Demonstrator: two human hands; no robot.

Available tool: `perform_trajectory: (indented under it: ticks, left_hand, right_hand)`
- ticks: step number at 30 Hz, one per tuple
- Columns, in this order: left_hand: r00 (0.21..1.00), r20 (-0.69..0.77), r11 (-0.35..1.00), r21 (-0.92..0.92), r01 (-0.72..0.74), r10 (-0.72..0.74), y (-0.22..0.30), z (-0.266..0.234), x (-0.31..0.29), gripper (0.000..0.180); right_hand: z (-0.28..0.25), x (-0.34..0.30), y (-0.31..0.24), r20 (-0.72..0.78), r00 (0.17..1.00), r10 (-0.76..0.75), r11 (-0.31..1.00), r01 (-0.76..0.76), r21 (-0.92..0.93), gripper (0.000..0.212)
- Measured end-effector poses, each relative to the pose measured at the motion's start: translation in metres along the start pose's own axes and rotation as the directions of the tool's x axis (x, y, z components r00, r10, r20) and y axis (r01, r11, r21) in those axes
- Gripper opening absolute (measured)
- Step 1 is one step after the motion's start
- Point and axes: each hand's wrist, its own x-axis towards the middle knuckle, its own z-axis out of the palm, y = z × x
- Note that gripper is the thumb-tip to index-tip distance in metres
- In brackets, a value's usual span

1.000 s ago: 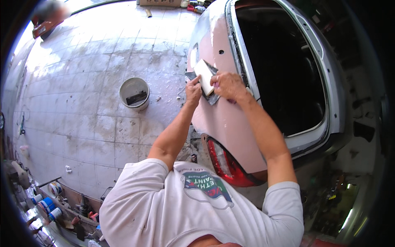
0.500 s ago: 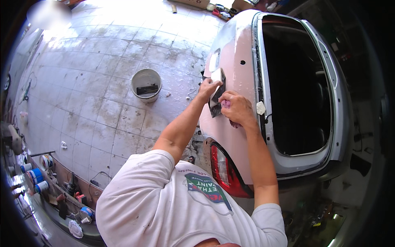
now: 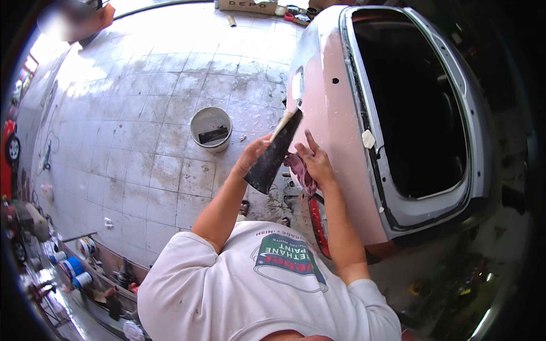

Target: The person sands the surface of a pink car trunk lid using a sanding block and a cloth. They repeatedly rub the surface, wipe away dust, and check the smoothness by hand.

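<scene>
My left hand [image 3: 254,153] grips a pale sanding block with a dark sheet of sandpaper [image 3: 269,165] around it, tilted and lifted off the car's bodywork. Close beside it, my right hand [image 3: 318,166] holds a wet-looking pinkish-purple cloth [image 3: 301,171] that hangs below the palm; its index finger points outward. Both hands are near the rear side of a car body, whose pink panel [image 3: 330,125] carries a small dark round hole. A red tail light [image 3: 318,224] shows partly behind my right forearm.
A white bucket [image 3: 196,129] with a dark block inside stands on the wet tiled floor [image 3: 153,142], left of the car. The rear window frame [image 3: 369,113] lies to the right. Paint cans [image 3: 73,267] line the lower left; a cardboard box [image 3: 250,7] sits far off.
The sanding block has come off the panel toward me and turned, its dark sheet now in fuller view. My right hand has moved nearer with the cloth, fingers more extended.
</scene>
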Motion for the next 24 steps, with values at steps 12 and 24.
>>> perform_trajectory:
  ticks: [12, 24]
  left_hand:
    - [0.985, -0.137, 0.901, 0.406, 0.153, -0.106, 0.040, 0.042, -0.023, 0.050]
    - [0.941, -0.170, 0.480, 0.877, 0.009, 0.293, -0.011, 0.070, -0.111, 0.070]
  right_hand:
    - [0.017, 0.018, -0.078, 0.161, 0.976, -0.150, 0.900, 0.202, -0.386, 0.082]
    - [0.031, -0.006, 0.071, 0.486, 0.874, -0.025, 0.999, 0.000, 0.050, 0.090]
